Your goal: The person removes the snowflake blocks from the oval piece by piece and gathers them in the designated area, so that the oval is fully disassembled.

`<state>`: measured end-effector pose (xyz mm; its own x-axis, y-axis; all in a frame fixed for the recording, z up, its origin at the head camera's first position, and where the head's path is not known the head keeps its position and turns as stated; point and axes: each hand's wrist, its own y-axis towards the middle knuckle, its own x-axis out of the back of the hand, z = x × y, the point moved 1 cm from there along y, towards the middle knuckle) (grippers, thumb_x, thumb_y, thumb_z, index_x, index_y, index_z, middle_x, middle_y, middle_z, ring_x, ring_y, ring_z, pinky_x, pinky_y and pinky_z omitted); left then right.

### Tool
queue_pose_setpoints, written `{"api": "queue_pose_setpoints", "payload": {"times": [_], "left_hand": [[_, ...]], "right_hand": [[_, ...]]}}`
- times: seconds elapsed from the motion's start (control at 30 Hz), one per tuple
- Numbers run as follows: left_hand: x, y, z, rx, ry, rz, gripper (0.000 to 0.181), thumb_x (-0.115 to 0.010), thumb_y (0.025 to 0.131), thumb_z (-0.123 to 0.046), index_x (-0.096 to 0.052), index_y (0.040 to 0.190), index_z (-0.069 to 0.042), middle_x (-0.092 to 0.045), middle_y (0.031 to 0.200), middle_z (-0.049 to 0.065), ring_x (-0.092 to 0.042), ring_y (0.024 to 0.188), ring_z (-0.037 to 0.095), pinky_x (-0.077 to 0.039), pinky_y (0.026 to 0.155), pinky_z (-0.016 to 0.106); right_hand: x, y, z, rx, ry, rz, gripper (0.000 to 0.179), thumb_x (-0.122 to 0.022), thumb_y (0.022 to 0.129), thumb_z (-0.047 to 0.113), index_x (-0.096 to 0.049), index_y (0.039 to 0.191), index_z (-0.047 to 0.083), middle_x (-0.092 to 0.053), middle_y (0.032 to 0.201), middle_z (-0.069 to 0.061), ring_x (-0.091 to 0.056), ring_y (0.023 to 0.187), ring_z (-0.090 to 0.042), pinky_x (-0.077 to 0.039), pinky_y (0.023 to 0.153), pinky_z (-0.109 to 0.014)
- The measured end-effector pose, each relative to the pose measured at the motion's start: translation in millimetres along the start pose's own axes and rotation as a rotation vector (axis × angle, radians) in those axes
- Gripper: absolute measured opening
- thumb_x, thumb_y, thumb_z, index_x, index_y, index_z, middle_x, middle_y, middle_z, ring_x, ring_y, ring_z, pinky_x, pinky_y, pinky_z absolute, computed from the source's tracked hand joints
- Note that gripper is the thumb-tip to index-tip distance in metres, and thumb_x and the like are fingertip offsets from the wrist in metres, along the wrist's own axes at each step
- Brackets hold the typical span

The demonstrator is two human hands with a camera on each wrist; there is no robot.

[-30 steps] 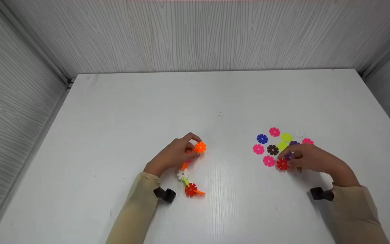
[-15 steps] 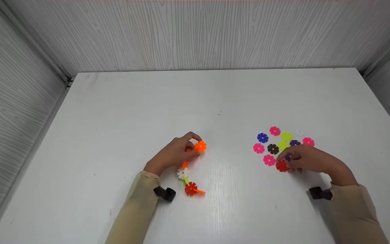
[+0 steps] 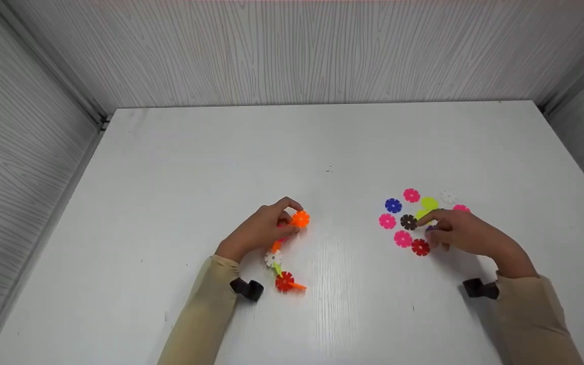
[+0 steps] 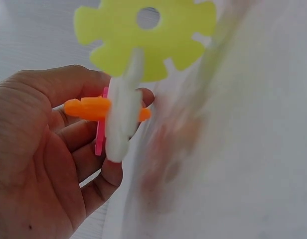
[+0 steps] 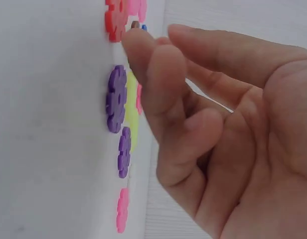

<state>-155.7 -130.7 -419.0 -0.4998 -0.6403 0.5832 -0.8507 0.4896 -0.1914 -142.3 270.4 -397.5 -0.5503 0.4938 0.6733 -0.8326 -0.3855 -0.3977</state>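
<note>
In the head view my left hand (image 3: 261, 228) pinches an orange slotted disc (image 3: 300, 219) at the top of a chain of interlocked plastic discs. Down the chain come a pink disc, an orange one, a white disc (image 3: 273, 258), a yellow-green one and a red disc (image 3: 285, 282). The left wrist view shows the yellow-green disc (image 4: 143, 45) slotted into the white one. My right hand (image 3: 462, 230) hovers at loose discs, fingers loosely bent around nothing. Nearest it are a dark brown disc (image 3: 408, 222), a loose red disc (image 3: 421, 247) and a purple disc (image 5: 116, 99).
More loose discs lie flat around the right hand: several pink ones, such as the front pink disc (image 3: 402, 239), a blue disc (image 3: 393, 205), a yellow disc (image 3: 429, 203) and a white disc (image 3: 448, 196). Wood-grain panels (image 3: 292, 50) border the white table (image 3: 221, 152).
My right hand has let go of the red disc, which now lies flat, and its index finger has shifted up toward the dark brown disc. The left hand stays almost still.
</note>
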Motion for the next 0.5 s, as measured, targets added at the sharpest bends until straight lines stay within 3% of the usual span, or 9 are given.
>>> {"api": "queue_pose_setpoints", "payload": {"times": [0.17, 0.3, 0.5], "left_hand": [[-0.7, 0.7, -0.2, -0.031, 0.022, -0.017, 0.033, -0.059, 0.092, -0.017, -0.056, 0.124, -0.022, -0.068, 0.091, 0.000, -0.056, 0.076, 0.013, -0.047, 0.075, 0.028], [-2.0, 0.4, -1.4, -0.053, 0.069, -0.046, 0.033, -0.057, 0.092, -0.017, -0.059, 0.124, -0.025, -0.068, 0.092, 0.000, -0.058, 0.080, 0.013, -0.048, 0.078, 0.029], [-5.5, 0.0, -3.1, -0.054, 0.083, -0.030, 0.035, -0.056, 0.092, -0.016, -0.061, 0.125, -0.028, -0.067, 0.095, 0.000, -0.058, 0.087, 0.013, -0.049, 0.081, 0.031]], "right_hand": [[-3.4, -2.3, 9.8, 0.087, 0.002, -0.097, 0.029, -0.059, 0.095, 0.016, -0.059, 0.122, 0.008, -0.063, 0.078, -0.006, -0.058, 0.071, -0.017, -0.047, 0.063, -0.028], [-9.2, -1.7, 19.2, 0.133, 0.014, -0.161, 0.026, -0.058, 0.095, 0.012, -0.060, 0.121, 0.008, -0.064, 0.086, -0.008, -0.060, 0.075, -0.019, -0.051, 0.067, -0.028], [-20.7, 7.6, 37.1, 0.148, 0.035, -0.178, 0.029, -0.059, 0.095, 0.016, -0.060, 0.123, 0.011, -0.066, 0.099, -0.008, -0.061, 0.082, -0.020, -0.052, 0.064, -0.027]]}}
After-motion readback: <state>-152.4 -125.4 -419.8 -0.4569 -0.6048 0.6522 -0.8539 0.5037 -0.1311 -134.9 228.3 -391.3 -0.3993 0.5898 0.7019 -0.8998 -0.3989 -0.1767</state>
